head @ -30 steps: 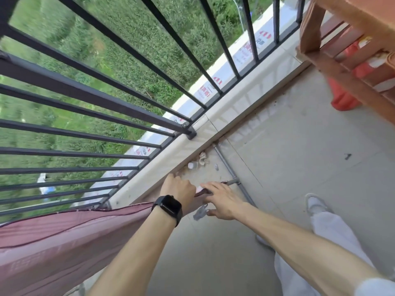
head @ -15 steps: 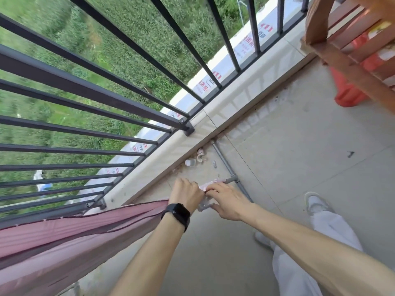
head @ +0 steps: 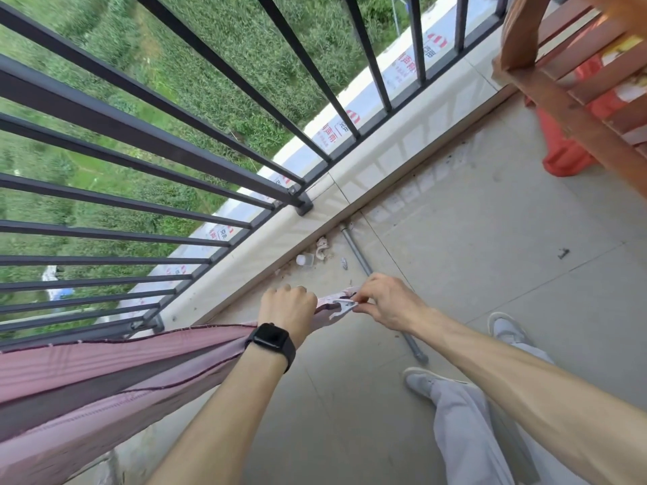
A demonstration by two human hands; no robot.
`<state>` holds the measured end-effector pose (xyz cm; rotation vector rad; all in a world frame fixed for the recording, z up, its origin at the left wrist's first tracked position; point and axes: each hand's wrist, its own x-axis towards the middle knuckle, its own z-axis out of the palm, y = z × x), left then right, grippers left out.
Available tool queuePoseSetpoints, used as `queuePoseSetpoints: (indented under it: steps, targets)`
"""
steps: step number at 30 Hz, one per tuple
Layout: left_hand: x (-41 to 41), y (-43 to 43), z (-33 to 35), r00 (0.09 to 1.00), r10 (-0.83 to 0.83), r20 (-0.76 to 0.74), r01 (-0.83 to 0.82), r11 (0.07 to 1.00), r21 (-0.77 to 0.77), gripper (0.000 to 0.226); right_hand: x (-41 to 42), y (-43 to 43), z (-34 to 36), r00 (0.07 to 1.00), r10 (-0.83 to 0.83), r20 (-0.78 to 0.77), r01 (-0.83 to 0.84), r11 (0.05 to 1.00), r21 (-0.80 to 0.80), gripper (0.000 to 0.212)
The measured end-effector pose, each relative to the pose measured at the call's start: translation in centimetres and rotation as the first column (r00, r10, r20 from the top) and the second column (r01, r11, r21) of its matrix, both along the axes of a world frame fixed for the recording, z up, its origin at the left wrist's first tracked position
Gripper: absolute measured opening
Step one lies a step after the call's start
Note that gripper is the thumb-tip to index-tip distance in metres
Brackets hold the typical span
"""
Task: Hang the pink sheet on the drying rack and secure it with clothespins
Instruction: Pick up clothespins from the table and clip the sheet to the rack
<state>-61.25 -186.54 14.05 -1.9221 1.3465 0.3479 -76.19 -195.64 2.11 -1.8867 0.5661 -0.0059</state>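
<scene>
The pink sheet (head: 105, 372) stretches from the lower left toward the middle, draped over a bar that it hides. My left hand (head: 287, 306), with a black watch on its wrist, is closed around the bunched end of the sheet. Just to its right, my right hand (head: 388, 302) pinches a pale clothespin (head: 345, 305) whose jaws sit over the sheet's end. The two hands are a few centimetres apart. The drying rack's grey foot tube (head: 371, 274) lies on the floor beneath my hands.
A dark metal balcony railing (head: 175, 148) runs along the left, with a tiled ledge (head: 367, 176) under it. Small debris (head: 315, 253) lies by the ledge. A wooden frame (head: 574, 75) and an orange cone (head: 567, 152) stand at the upper right. My legs and shoes (head: 465, 397) are at lower right.
Both hands have risen from near the floor tube. The right hand has brought the clothespin onto the sheet's end beside the left fist, and the sheet is pulled tauter.
</scene>
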Motion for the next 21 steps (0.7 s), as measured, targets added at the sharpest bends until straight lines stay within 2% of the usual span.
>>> queuePoseSetpoints:
  steps: [4,10,12,14,17,21]
  targets:
    - [-0.2,-0.5,0.3,1.000,0.013,0.001,-0.013,1.000,0.002,0.053,2.2,0.6,0.7,0.989,0.147,-0.035,-0.148,0.989,-0.027,0.022]
    - [0.1,-0.4,0.7,0.986,-0.166,0.026,0.163,0.983,0.085,0.022,3.0,0.9,1.4,0.997,0.078,-0.009,-0.078,0.996,-0.050,0.021]
    - [0.2,-0.5,1.0,0.976,-0.218,-0.012,0.217,0.965,0.147,0.023,2.3,0.8,1.2,0.999,0.051,-0.002,-0.051,0.998,-0.041,0.017]
    - [0.2,-0.5,0.7,0.981,-0.194,-0.008,0.192,0.965,0.180,0.029,1.7,0.5,0.9,0.999,0.047,-0.008,-0.048,0.998,-0.050,0.015]
    - [0.2,-0.8,-0.4,0.998,-0.059,0.028,0.052,0.978,0.202,0.061,1.0,0.0,0.4,0.999,0.046,-0.010,-0.046,0.997,-0.059,0.017]
    - [-0.3,-1.1,-1.9,0.991,-0.133,-0.004,0.130,0.957,0.260,0.059,0.6,0.0,-0.4,0.997,0.059,-0.041,-0.061,0.997,-0.053,0.022]
